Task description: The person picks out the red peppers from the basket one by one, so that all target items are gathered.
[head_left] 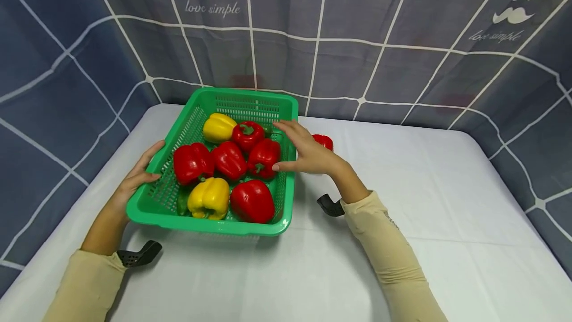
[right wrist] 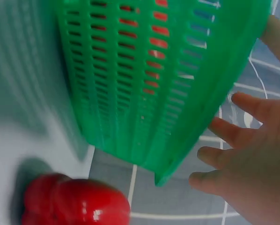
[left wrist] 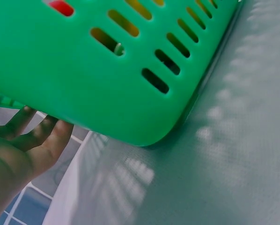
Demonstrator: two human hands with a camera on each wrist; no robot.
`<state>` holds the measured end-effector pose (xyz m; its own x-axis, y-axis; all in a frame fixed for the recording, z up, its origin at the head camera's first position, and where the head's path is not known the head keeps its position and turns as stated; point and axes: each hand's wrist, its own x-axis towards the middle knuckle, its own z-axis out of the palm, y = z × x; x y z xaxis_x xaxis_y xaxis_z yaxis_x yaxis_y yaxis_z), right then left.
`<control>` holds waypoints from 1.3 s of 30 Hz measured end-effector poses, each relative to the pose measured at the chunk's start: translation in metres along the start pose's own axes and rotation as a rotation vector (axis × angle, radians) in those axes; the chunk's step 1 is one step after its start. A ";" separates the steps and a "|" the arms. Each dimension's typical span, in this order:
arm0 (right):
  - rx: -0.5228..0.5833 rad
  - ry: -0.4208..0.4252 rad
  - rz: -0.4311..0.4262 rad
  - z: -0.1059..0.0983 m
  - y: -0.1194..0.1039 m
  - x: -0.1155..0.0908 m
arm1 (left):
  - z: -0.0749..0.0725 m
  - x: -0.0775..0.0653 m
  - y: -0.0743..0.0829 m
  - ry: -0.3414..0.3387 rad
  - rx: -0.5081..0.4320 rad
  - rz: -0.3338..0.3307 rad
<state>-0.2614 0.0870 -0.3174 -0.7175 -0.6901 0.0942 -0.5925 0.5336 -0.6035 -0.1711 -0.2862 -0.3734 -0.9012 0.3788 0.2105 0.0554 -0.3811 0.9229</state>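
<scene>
A green plastic basket (head_left: 178,220) with slotted walls stands on the white table. Inside lie several red bell peppers (head_left: 252,201), two yellow bell peppers (head_left: 208,198) and partly hidden green vegetables (head_left: 182,200). My left hand (head_left: 129,185) holds the left rim, its fingers bent beneath the rim in the left wrist view. Over the right rim, my right hand (head_left: 308,150) spreads its thumb and fingers, with nothing in its grasp. In the right wrist view its fingers are apart from the rim. Another red bell pepper (right wrist: 77,201) lies outside the basket, partly hidden behind this hand in the head view.
The white-covered table (head_left: 429,202) extends to the right of the basket. A dark grid-patterned curtain (head_left: 348,68) hangs along its back and sides. Black wrist mounts (head_left: 140,255) stick out from both sleeves.
</scene>
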 end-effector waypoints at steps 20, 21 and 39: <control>-0.429 -0.394 -0.026 0.029 -0.052 0.003 | -0.002 0.001 0.000 0.004 0.018 -0.004; -0.451 -0.411 -0.018 0.030 -0.054 0.004 | -0.001 0.001 0.000 0.005 0.016 -0.003; -0.657 -0.547 0.064 0.049 -0.075 0.013 | -0.001 0.000 0.001 0.013 0.014 -0.017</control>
<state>-0.2081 0.0142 -0.3099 -0.5798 -0.6974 -0.4212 -0.7697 0.6384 0.0025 -0.1715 -0.2880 -0.3727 -0.9075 0.3742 0.1911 0.0464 -0.3628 0.9307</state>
